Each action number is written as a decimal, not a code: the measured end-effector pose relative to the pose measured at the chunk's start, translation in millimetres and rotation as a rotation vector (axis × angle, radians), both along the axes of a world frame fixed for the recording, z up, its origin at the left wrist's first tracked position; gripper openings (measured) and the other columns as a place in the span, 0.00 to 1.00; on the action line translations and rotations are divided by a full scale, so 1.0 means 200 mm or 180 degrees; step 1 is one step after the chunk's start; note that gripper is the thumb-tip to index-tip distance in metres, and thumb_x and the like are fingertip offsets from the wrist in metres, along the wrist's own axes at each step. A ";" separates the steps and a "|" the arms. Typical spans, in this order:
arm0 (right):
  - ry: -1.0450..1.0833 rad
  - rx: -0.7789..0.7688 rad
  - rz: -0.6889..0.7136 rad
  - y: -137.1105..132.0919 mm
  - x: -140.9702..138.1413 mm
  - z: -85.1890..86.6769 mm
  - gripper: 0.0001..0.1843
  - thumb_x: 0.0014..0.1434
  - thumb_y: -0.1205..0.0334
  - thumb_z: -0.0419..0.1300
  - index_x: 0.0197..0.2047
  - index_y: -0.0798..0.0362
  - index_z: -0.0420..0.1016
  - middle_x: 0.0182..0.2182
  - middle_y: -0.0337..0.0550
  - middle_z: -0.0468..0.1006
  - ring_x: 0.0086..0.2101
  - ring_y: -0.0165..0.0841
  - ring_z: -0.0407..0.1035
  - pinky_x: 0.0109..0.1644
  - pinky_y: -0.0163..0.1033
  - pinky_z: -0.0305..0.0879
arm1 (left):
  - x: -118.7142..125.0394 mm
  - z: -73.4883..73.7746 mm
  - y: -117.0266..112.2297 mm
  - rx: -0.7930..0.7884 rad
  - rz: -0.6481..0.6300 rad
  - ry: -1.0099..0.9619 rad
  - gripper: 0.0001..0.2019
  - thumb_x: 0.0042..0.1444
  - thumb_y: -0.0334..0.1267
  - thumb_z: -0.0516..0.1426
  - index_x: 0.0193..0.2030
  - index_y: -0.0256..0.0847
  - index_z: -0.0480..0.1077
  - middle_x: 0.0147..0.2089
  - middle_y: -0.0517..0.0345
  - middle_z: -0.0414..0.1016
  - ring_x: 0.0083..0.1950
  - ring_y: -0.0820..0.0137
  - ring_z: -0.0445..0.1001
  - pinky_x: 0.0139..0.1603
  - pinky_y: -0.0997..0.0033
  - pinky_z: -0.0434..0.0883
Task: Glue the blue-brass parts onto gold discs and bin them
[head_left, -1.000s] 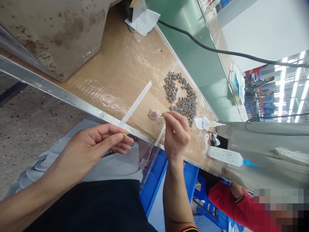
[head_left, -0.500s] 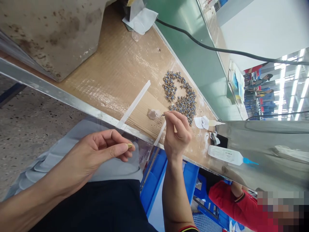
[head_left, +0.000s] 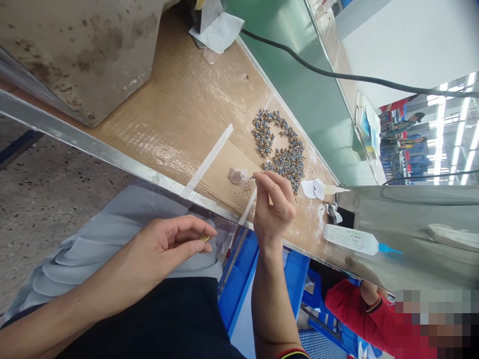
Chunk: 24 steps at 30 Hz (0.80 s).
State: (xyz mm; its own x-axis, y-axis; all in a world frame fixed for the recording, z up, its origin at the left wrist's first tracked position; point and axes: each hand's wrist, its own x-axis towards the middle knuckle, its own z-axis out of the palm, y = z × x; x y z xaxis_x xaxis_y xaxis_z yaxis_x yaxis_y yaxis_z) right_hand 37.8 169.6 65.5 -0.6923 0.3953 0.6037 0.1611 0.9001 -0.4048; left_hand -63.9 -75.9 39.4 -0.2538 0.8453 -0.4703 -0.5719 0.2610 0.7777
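Observation:
Between the thumb and fingers of my left hand (head_left: pixel 174 247) is a small brass-coloured piece (head_left: pixel 204 238), held over my lap in front of the table edge. My right hand (head_left: pixel 275 207) is closed in a pinch on a thin dark tool (head_left: pixel 252 177), mostly hidden by the fingers; its kind cannot be made out. The tool's tip is at a small clear round dish (head_left: pixel 238 176) on a cardboard sheet (head_left: pixel 220 172). Tiny dark specks lie on the cardboard beside the dish. Behind my right hand is a heap of small blue-and-brass parts (head_left: pixel 286 162).
White tape strips (head_left: pixel 209 159) cross the cardboard. To the right lie a white bottle with a blue nozzle (head_left: pixel 350 238) and a pale nozzle tip (head_left: pixel 335 189). A stained bin (head_left: pixel 82 55) stands at left. A black cable (head_left: pixel 318 72) hangs across the back. A person in red (head_left: pixel 355 309) sits nearby.
My left hand has moved slightly down and to the right, its fingers shifting round the brass-coloured piece. My right hand stays almost still at the dish.

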 end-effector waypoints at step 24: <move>0.0784 -0.1782 -0.0091 -0.29 0.14 0.18 0.13 0.76 0.71 0.72 0.55 0.42 0.92 0.49 0.41 0.88 0.48 0.37 0.84 0.52 0.45 0.86 | -0.09 0.08 0.20 0.0735 0.0820 -0.1209 0.12 0.60 0.42 0.82 0.49 0.45 0.93 0.48 0.54 0.93 0.41 0.72 0.90 0.49 0.81 0.86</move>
State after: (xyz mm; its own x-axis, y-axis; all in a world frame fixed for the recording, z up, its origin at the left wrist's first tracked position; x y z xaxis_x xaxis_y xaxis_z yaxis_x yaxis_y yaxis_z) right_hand 65.4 111.4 100.5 -0.5433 0.7152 0.4397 0.0237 0.5365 -0.8435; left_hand -81.4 -35.6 55.1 -0.3149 0.8706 -0.3781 -0.8485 -0.0796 0.5232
